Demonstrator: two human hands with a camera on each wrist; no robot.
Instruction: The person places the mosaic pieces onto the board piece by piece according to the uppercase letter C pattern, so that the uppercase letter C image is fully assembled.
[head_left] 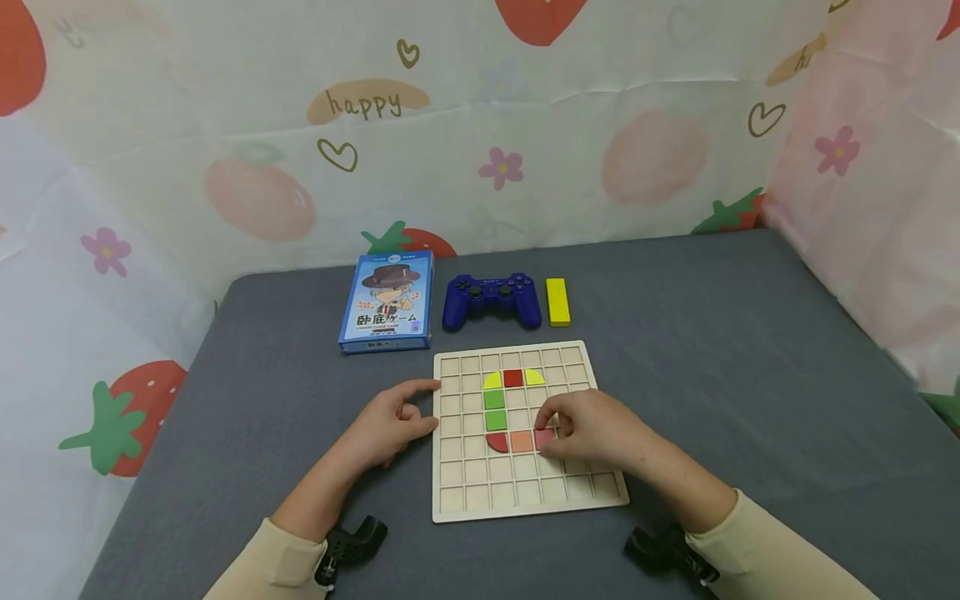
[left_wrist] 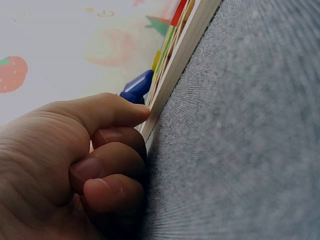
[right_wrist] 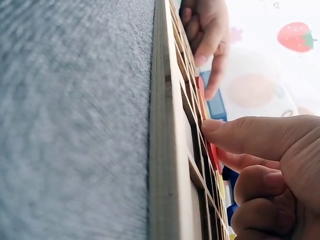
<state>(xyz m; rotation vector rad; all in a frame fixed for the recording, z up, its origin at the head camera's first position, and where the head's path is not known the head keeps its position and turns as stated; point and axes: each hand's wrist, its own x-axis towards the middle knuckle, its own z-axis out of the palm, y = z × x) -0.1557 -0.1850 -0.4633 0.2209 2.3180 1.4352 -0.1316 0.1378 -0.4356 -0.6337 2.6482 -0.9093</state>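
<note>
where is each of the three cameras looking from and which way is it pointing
Head: above, looking forward and down at the wooden grid board; both forearms, left hand and right hand show.
Left wrist: low on the grey table, looking along the board's edge; curled left fingers show.
Right wrist: low at the board's opposite edge, looking across it; right fingers show.
Shared: the right wrist and head views both show the left hand at the board.

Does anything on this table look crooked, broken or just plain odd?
Nothing stands out. The wooden grid board lies flat and whole, its coloured pieces sit inside their squares, and the blue card box, blue game controller and yellow block lie neatly in a row behind it.
</note>
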